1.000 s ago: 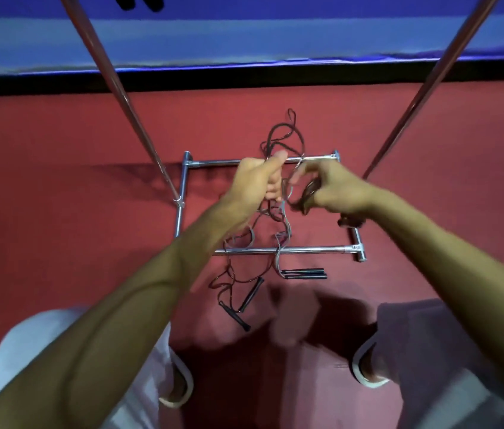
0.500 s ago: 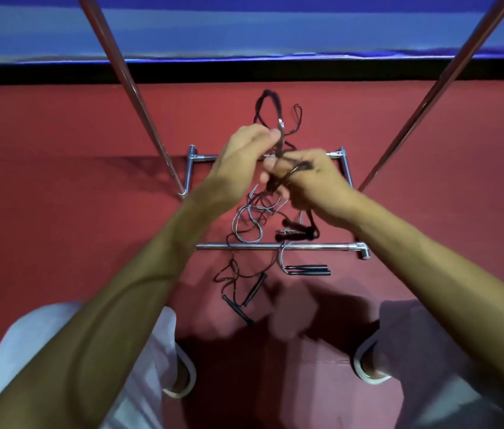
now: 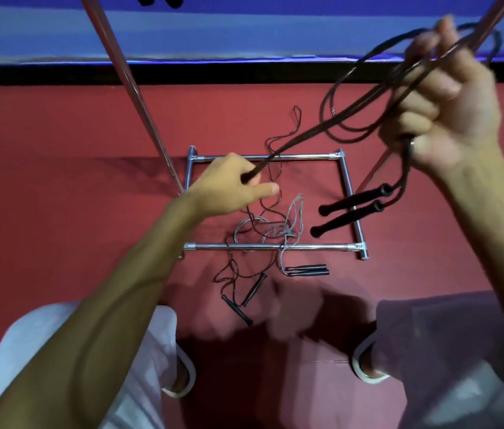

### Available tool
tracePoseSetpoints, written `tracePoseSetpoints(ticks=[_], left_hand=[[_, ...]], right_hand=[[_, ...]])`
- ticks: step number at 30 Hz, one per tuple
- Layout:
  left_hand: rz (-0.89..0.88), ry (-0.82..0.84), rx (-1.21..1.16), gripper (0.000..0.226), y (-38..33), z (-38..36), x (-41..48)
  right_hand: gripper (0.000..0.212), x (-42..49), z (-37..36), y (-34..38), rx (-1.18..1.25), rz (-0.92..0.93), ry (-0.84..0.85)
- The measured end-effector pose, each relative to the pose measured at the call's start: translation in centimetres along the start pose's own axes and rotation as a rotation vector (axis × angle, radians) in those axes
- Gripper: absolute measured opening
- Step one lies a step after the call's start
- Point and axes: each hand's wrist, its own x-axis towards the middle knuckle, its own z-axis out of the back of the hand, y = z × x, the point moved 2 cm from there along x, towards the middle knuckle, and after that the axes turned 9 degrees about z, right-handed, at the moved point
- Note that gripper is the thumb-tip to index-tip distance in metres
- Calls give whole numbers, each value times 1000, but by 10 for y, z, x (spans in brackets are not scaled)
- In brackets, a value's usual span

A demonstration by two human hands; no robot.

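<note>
My right hand (image 3: 448, 97) is raised at the upper right and grips looped strands of a black skipping rope (image 3: 331, 131). Its two black handles (image 3: 349, 212) dangle below that hand. My left hand (image 3: 235, 184) holds the same rope's strands lower down, over the middle of a chrome frame (image 3: 349, 193) on the floor. A grey rope (image 3: 263, 230) and a thin dark rope (image 3: 238, 274) lie tangled on the floor across the frame's near bar, their handles (image 3: 306, 270) just in front of it.
Two slanted metal poles (image 3: 139, 103) rise from the frame's sides towards the top corners. The floor is red carpet (image 3: 59, 181), ending at a black strip and a blue wall. My knees and shoes (image 3: 179, 379) fill the bottom.
My hands were together over the frame working at the tangle. Now my right hand has swung up and right, pulling the black rope free, and my left hand trails its strands.
</note>
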Motion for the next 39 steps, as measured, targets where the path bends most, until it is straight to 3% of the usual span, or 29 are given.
tracePoseSetpoints(ticks=[3, 6, 9, 11, 13, 15, 18, 21, 23, 24, 27, 29, 31, 34, 36, 39], left_hand=[[77, 36, -543, 46, -2, 3, 10], [-4, 378, -1190, 42, -23, 18, 6], [-194, 655, -1466, 24, -34, 40, 1], [-289, 682, -1500, 28, -40, 44, 1], [-312, 611, -1489, 41, -47, 36, 3], [-330, 627, -1511, 50, -58, 24, 3], [-317, 648, -1534, 41, -72, 10, -1], [-283, 541, -1425, 25, -78, 6, -7], [-278, 350, -1241, 15, -76, 10, -10], [-286, 227, -1107, 7, -73, 15, -12], [-188, 43, -733, 38, -54, 30, -6], [-48, -5, -490, 40, -35, 32, -1], [81, 80, -92, 28, -16, 30, 3], [251, 411, 417, 25, 5, 2, 1], [284, 378, 678, 7, 12, -21, 5], [388, 331, 685, 33, 31, -64, 21]], right_hand=[[37, -5, 9, 17, 13, 99, -72], [43, -6, 30, 24, -218, 221, -296], [43, -6, 46, 22, -462, 305, -555], [30, -5, 52, 11, -710, 278, -634], [35, -4, 54, -13, -994, 125, -590], [41, -2, 54, -52, -1298, -41, -424], [43, 3, 53, -111, -1515, -164, -135], [19, 16, 62, -132, -1617, -117, -114], [41, 21, 65, -126, -1709, -89, -217], [41, 22, 63, -121, -1704, -54, -246], [38, 21, 48, -97, -1612, 62, -317], [40, 20, 39, -82, -1542, 114, -318], [42, 18, 33, -72, -1483, 139, -329], [42, 14, 22, -63, -1366, 181, -332], [41, 13, 15, -59, -1249, 201, -308], [42, 13, 6, -58, -1079, 203, -276]])
